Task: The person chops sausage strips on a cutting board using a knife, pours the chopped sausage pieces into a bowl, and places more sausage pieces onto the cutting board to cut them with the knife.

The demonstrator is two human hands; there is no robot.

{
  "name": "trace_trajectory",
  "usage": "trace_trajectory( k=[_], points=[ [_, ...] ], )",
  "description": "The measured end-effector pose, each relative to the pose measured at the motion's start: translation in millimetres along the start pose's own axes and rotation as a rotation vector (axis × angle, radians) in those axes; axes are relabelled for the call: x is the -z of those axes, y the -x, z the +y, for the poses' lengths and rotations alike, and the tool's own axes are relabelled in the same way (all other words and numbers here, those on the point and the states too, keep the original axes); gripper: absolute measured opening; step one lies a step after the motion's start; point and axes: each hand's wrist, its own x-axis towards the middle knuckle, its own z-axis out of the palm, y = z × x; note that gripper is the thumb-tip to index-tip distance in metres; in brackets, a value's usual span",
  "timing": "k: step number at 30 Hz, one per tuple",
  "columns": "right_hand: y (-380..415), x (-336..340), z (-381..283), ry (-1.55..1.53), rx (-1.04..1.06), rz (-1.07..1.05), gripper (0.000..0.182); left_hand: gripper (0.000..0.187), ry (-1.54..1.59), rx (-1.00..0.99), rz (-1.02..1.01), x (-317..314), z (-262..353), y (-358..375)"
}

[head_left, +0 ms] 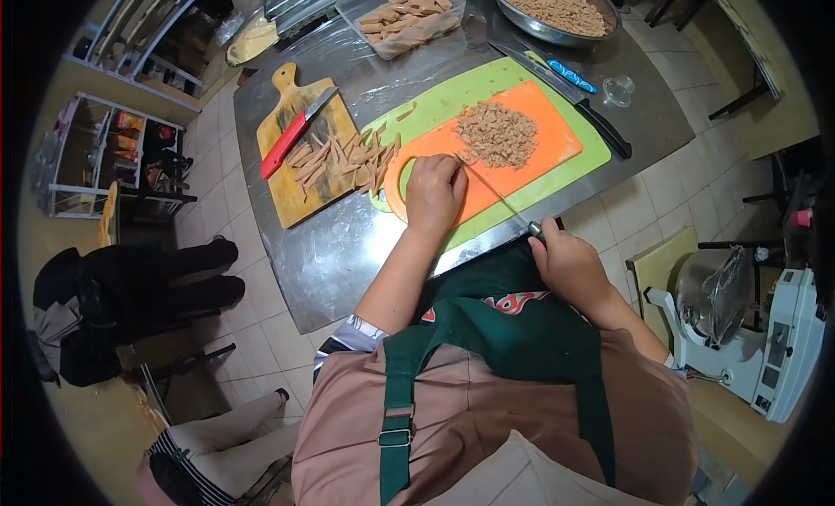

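Observation:
My right hand (570,261) is wrapped round the black handle of a knife (497,195), whose blade reaches up and left over the orange cutting board (557,123). At the blade's tip, my left hand (435,191) lies on the left part of that board with its fingers curled together; what they hold, if anything, is hidden. A pile of small brown diced pieces (497,135) sits just beyond my hands. Under the orange board is a green mat (587,156). Brown strips (352,162) lie on a wooden board (283,208) at the left, beside a red-handled knife (287,145).
Behind the boards stand a clear container (409,36) of sausage-like pieces and a metal bowl (557,32) of diced pieces. A black-handled knife (600,127) lies at the mat's right. Two people (130,297) are at the left; a mixer (713,332) stands at the right.

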Motion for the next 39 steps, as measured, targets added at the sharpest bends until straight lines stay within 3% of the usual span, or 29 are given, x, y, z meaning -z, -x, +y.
trace_trajectory(
  k=[8, 17, 26, 34, 39],
  points=[
    [-22.1, -16.8, -0.8, -0.061, -0.093, -0.144, 0.022, 0.007, 0.016, 0.05, 0.006, -2.0, -1.7, 0.7],
    [0.2, -1.0, 3.7, -0.055, -0.038, -0.016, 0.022, 0.009, 0.01, -0.028, 0.033, 1.5, 0.2, 2.8],
    [-24.0, -19.9, -10.0, 0.013, -0.071, -0.088, 0.021, 0.007, -0.034, 0.007, -0.021, 2.4, 0.7, 3.1],
    [5.4, -8.5, 3.0, -0.017, -0.108, -0.13, 0.022, 0.006, 0.008, 0.008, 0.012, 8.5, 2.9, 6.9],
    [2.4, -3.1, -2.2, -0.029, -0.059, -0.075, 0.022, 0.005, -0.003, 0.038, -0.015, 7.9, 1.4, 8.6]
  ],
)
